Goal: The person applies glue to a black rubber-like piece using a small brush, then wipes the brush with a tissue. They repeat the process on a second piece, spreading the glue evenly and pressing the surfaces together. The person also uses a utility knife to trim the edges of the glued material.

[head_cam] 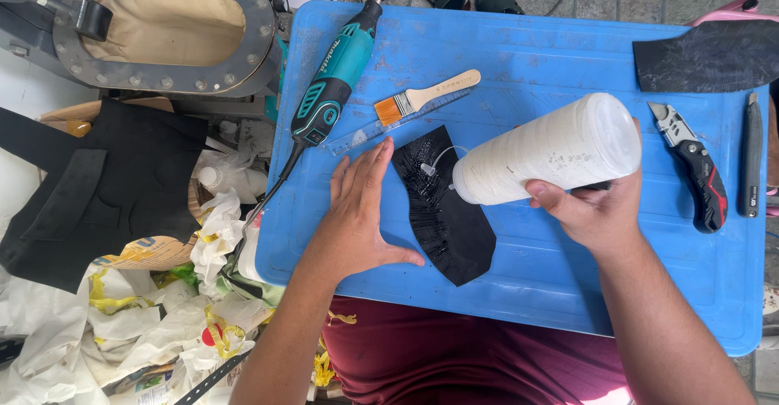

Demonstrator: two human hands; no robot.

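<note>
My right hand (596,210) has its grip closed round a white squeeze bottle (552,149), tipped nozzle-down over the black rubber piece (446,202) at mid-bench (519,283). My left hand (361,210), open and flat, steadies the piece's edge. Its upper part looks wet with glue; the lower part looks dry.

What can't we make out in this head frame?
Head view only:
- Bottle: its underside is covered by the right hand.
- Black piece: its left edge runs under the left hand.
- Glue thread at the nozzle: too thin to tell where it lands.
- Ruler: partly under the brush.
- Second black piece: cut off by the right edge.
- Pen-like tool: too small to identify.
</note>
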